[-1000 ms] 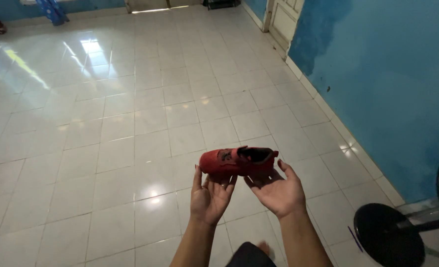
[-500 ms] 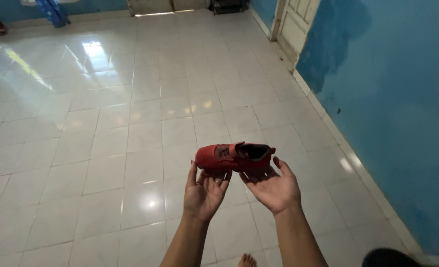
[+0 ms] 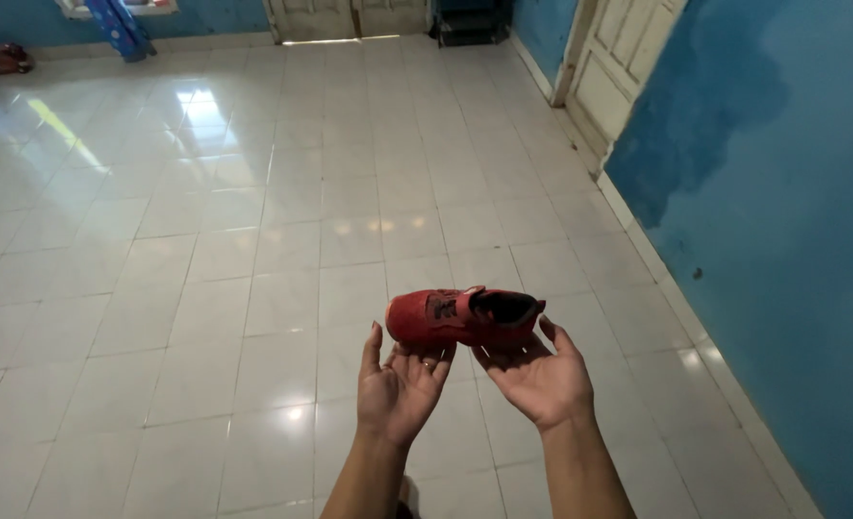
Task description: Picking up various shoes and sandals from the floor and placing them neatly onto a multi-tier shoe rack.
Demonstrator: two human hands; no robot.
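Door [image 3: 628, 58] now nearer; glossy white tile floor [image 3: 205, 240], blue wall [image 3: 792, 240].

red shoe's [image 3: 463, 317] sole hidden, forearms cut off at bottom edge

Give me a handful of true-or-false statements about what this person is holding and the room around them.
1. A red shoe rests on the fingertips of both the left hand and the right hand. True.
2. The shoe's toe points to the right side of the picture. False: the toe is over the left hand, the opening over the right.
3. The floor is dark carpet. False: it is glossy white tile.
4. The wall beside the person is blue. True.
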